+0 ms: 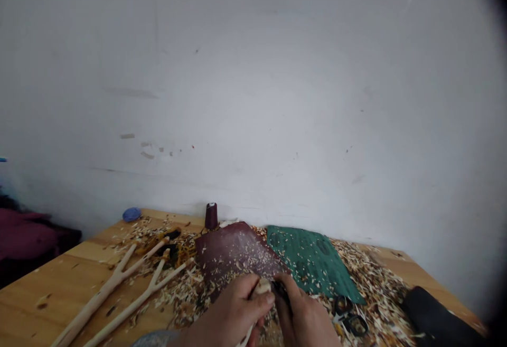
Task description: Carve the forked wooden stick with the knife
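My left hand (233,312) is closed around a pale peeled wooden stick (262,286), whose tip pokes out above my fingers. My right hand (303,318) is closed on a dark-handled tool (280,290), probably a knife, held against the stick's tip. Both hands are low at the bottom edge, above a table (47,289) strewn with wood shavings (368,278). The blade is hidden.
Two forked peeled sticks (114,278) lie at the left. A maroon sheet (233,252) and a green sheet (312,260) lie ahead, with a dark thread spool (211,216) and blue disc (131,214) by the wall. Black scissors (350,318) and a black roll (431,315) lie at the right.
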`<state>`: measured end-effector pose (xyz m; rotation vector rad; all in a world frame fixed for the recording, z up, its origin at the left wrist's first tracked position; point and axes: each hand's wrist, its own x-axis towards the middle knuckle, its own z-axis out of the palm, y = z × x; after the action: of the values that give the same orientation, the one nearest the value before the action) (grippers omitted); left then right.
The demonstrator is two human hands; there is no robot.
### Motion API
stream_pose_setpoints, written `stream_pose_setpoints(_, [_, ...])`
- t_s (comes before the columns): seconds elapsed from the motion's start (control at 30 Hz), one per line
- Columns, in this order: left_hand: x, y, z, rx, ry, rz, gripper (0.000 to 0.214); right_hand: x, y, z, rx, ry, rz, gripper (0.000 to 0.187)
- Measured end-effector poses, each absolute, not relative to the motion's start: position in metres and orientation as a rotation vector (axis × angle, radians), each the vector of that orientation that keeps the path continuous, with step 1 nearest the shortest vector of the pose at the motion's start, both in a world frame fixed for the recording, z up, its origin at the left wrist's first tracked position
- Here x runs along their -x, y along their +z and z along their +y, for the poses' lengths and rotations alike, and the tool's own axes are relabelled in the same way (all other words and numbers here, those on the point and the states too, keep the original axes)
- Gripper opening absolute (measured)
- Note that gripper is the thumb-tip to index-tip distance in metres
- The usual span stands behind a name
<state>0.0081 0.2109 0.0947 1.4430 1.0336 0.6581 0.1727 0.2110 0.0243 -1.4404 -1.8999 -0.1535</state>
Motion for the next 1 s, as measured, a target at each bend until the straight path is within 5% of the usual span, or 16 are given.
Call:
stream_pose_setpoints(0.4, [-0.007,0.100,0.212,-1.341,0.703,1.039,0.038,-0.167,0.031,0.208,1.516,0.085,-1.754,0.044])
stream_pose_setpoints(1.0, [-0.001,0.106,0.201,-1.630,0.733,1.120,0.028,-0.183,0.055,0.201,1.219,-0.465,-2.151,0.038])
